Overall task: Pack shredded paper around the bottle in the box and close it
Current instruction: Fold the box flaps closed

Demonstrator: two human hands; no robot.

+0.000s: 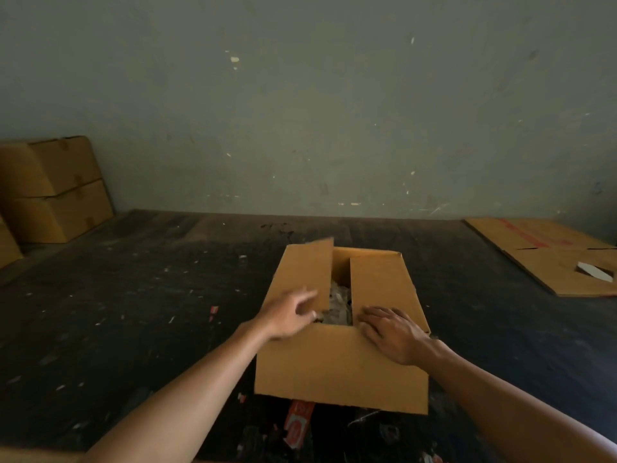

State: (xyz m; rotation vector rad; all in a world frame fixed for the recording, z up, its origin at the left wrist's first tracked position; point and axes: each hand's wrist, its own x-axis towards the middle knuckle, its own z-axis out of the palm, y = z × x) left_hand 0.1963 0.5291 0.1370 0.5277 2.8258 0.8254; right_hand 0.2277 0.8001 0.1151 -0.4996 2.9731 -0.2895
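I see the box [340, 359] on the dark table [133, 295], its long axis pointing away from me. My right hand [392, 332] presses flat on the right flap [380, 282]; my left hand [290, 315], fingers spread, touches the left flap [303, 272]. Shredded paper [340, 305] shows between the flaps.

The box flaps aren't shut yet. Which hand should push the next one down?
Probably the left hand. Its flap sticks up, tilted, and that hand is already touching it. The right hand lies flat on the right flap, which is down.
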